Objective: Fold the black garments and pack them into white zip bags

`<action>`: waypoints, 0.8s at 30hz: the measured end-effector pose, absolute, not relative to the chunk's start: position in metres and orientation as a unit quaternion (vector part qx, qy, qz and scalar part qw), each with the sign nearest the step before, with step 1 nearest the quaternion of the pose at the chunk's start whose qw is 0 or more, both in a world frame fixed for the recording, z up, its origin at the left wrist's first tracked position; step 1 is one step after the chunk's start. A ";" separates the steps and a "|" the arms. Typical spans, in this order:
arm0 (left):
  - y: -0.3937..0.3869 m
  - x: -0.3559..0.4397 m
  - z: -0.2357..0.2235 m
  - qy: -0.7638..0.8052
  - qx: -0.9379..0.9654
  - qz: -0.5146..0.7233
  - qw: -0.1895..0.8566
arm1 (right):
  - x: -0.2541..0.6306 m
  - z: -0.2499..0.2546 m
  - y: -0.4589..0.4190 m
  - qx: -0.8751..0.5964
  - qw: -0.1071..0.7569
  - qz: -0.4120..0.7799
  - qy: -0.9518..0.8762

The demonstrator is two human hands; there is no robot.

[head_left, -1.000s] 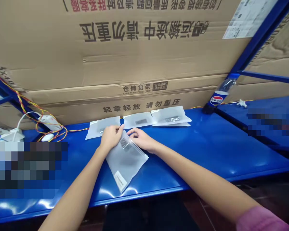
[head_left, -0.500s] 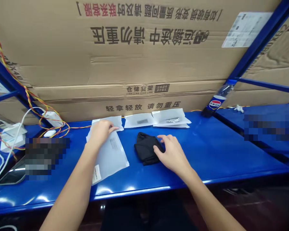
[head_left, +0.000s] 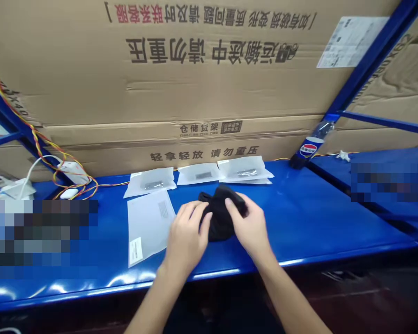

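A folded black cloth item (head_left: 220,218) lies near the middle of the blue shelf, its exact kind unclear. Closed on its right side is my right hand (head_left: 252,225), with the thumb on top and an edge of the fabric lifted. My left hand (head_left: 190,229) grips the left edge between thumb and fingers. Just left of that hand, a translucent frosted plastic bag (head_left: 148,222) rests flat with a white label at its lower corner; my left hand covers part of its right edge.
Behind, a row of smaller frosted bags (head_left: 199,174) lies along a large cardboard sheet (head_left: 209,93). A cola bottle (head_left: 310,144) leans by the right post. White adapters (head_left: 73,172) and tangled yellow-red wires sit at left, beside a blurred-out patch.
My left hand has left the frosted bag and moved right onto the black cloth. My right hand has closed on the cloth and raised its right side.
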State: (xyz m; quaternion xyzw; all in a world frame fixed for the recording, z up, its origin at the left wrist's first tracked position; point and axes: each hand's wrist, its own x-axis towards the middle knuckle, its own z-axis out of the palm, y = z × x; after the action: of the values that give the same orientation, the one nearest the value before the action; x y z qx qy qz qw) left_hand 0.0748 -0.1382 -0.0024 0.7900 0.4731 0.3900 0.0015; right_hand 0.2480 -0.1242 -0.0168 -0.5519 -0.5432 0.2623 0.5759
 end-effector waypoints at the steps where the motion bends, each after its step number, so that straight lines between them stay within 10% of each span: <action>1: -0.139 0.083 -0.010 0.468 0.796 0.384 0.009 | 0.259 -0.017 -0.123 -0.574 0.601 0.250 -0.496; 9: -0.134 0.091 -0.041 0.471 0.832 0.291 0.048 | 0.318 -0.041 -0.132 -0.665 0.479 0.022 -0.573; 24: -0.139 0.006 -0.017 0.590 0.736 0.317 0.097 | 0.340 -0.045 -0.126 -0.718 0.465 0.089 -0.511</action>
State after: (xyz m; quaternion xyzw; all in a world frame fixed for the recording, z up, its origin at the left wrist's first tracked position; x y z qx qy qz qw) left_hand 0.0056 -0.1385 -0.0166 0.7357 0.5904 0.3173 0.0971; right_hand 0.3399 -0.1258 -0.0448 -0.7177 -0.5108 0.0895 0.4648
